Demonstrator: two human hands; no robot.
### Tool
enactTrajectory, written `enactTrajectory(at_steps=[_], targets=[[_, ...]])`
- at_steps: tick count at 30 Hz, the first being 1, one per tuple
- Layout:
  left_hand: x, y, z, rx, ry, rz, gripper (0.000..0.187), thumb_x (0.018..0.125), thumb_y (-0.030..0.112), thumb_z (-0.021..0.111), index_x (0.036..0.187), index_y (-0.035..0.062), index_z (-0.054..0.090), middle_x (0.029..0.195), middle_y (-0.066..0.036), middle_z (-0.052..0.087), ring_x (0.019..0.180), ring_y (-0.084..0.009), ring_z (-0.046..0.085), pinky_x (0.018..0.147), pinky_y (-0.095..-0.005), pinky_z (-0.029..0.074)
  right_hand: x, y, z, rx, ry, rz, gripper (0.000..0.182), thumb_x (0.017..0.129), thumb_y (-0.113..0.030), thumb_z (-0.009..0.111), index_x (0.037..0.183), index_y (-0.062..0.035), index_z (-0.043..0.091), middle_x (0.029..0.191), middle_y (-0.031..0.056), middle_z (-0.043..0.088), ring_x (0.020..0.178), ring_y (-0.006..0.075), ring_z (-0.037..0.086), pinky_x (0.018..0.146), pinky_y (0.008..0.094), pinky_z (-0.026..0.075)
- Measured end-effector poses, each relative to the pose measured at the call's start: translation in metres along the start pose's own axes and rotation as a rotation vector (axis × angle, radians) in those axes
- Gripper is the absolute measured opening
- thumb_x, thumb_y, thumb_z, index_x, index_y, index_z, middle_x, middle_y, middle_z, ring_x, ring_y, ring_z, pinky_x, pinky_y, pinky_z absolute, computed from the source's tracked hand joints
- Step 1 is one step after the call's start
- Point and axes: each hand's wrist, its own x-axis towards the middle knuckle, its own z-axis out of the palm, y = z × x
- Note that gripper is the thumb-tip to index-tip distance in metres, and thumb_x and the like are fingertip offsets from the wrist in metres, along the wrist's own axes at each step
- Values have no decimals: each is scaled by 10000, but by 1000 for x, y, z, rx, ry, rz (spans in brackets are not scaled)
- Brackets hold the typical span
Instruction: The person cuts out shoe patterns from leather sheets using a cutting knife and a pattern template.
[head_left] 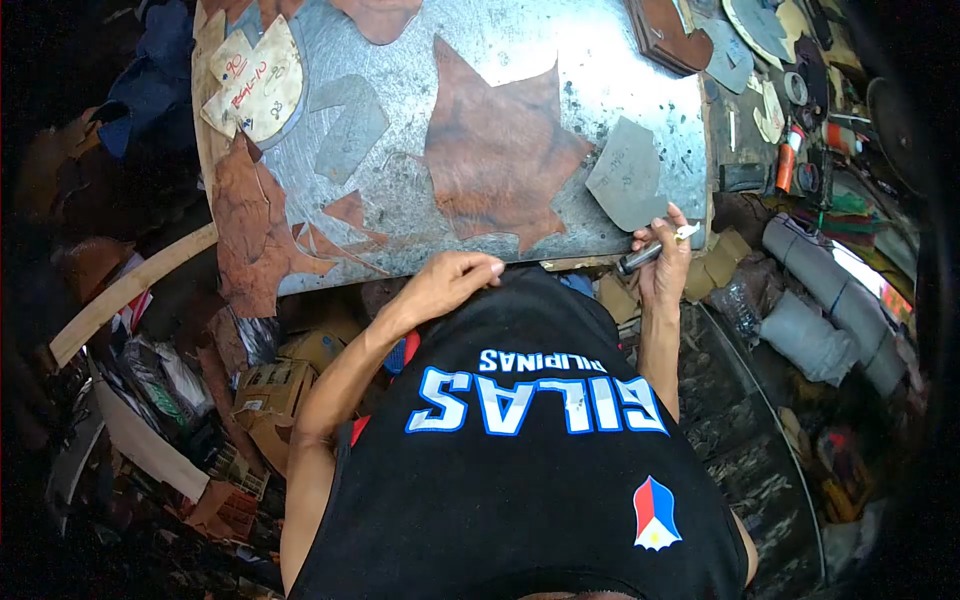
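Over at the near edge of the bench [640, 60], the right hand [662, 262] is curled around a dark-handled knife [655, 248], fingers pinching it with the pale tip poking out toward a gray cut pattern piece [628, 175] just beside it. Left hand [450, 282] sits loosely closed against the black shirt [530, 440], holding nothing I can see. A big brown leather piece [495, 150] lies flat mid-bench, with more leather scraps [255, 225] hanging off the left edge.
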Motion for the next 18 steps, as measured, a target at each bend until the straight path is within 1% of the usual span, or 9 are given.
enactTrajectory(at_steps=[1, 2, 5, 6, 8, 13, 15, 17, 18], targets=[[-5, 8, -5, 91, 67, 1, 325, 973, 281, 561, 1078, -3, 679, 892, -57, 702, 793, -114, 627, 724, -273, 508, 0, 0, 0, 0, 5, -4, 387, 899, -61, 615, 1253, -20, 463, 808, 80, 603, 649, 149, 631, 529, 254, 524], [-9, 20, -9, 131, 231, -18, 246, 939, 227, 617, 987, 0, 699, 840, -57, 695, 766, -109, 613, 686, -279, 503, 0, 2, 0, 0, 4, 2, 387, 899, -61, 615, 1253, -20, 463, 808, 80, 603, 649, 149, 631, 529, 254, 524], [-4, 13, -29, 393, 615, 119, 287, 901, 242, 664, 1029, -14, 676, 743, -82, 648, 660, -153, 577, 632, -299, 485, 2, 7, -4, -10, 12, 24, 401, 895, -60, 620, 1260, -18, 460, 826, 79, 602, 649, 153, 637, 525, 255, 528], [0, 12, -35, 395, 622, 112, 287, 901, 242, 664, 1029, -14, 676, 743, -82, 648, 660, -153, 577, 632, -299, 485, 3, 8, -5, 1, 19, 39, 404, 892, -50, 622, 1261, -27, 459, 837, 65, 584, 656, 161, 638, 530, 273, 527], [8, 13, -46, 520, 732, 1, 367, 865, 312, 682, 1038, -11, 666, 834, -170, 667, 751, -297, 642, 659, -389, 491, 5, 9, -6, 9, 36, 51, 440, 880, -37, 633, 1282, -28, 453, 856, 57, 566, 668, 174, 639, 536, 293, 522], [35, 0, -44, 517, 767, -1, 414, 795, 400, 728, 955, 22, 677, 904, -197, 678, 839, -367, 654, 725, -457, 508, 12, 8, -8, -57, 92, 106, 514, 881, -44, 622, 1354, -64, 422, 883, 68, 576, 683, 179, 616, 539, 294, 510], [37, 3, -45, 448, 725, -7, 374, 779, 381, 739, 914, 39, 671, 901, -201, 676, 828, -374, 652, 729, -468, 508, 17, 9, -14, -47, 70, 138, 520, 892, -37, 615, 1369, -75, 412, 867, 51, 564, 679, 160, 592, 521, 287, 491], [46, -6, -43, 458, 760, 154, 323, 830, 319, 720, 854, 14, 615, 700, -116, 625, 632, -223, 598, 589, -359, 491, 20, 13, -21, -66, 33, 104, 519, 898, -47, 621, 1369, -66, 405, 872, 43, 567, 675, 145, 585, 517, 257, 491], [44, 1, -44, 328, 714, 179, 298, 834, 285, 709, 849, 10, 594, 691, -98, 607, 635, -192, 582, 591, -349, 489, 20, 12, -20, -79, -3, 98, 513, 901, -61, 626, 1364, -68, 407, 866, 40, 569, 676, 139, 587, 518, 252, 496]])
